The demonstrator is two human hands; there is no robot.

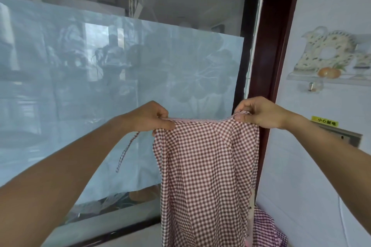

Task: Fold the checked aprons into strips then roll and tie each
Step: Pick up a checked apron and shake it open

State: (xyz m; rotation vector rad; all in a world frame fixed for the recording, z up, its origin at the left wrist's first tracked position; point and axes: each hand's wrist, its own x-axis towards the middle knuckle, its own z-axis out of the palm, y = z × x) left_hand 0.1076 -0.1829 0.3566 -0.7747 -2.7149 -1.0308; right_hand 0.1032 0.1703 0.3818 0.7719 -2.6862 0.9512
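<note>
While both arms reach forward at chest height, the person holds a red-and-white checked cotton apron (206,166) up in the air by its top hem, so that the cloth hangs down in loose folds and runs out of the bottom of the view. The left hand (153,117) has its fingers curled and pinches the left end of the hem, and the right hand (259,112) pinches the right end between thumb and bent fingers; the hem sags slightly between them. A thin checked tie string (126,151) dangles from below the left hand. Behind the apron stands a large glass pane (100,66) with pale frosted film, set in a dark red-brown frame (275,46). Low at the right, another bundle of checked cloth (267,228) lies beside the hanging apron, against a white tiled wall (321,186).
</note>
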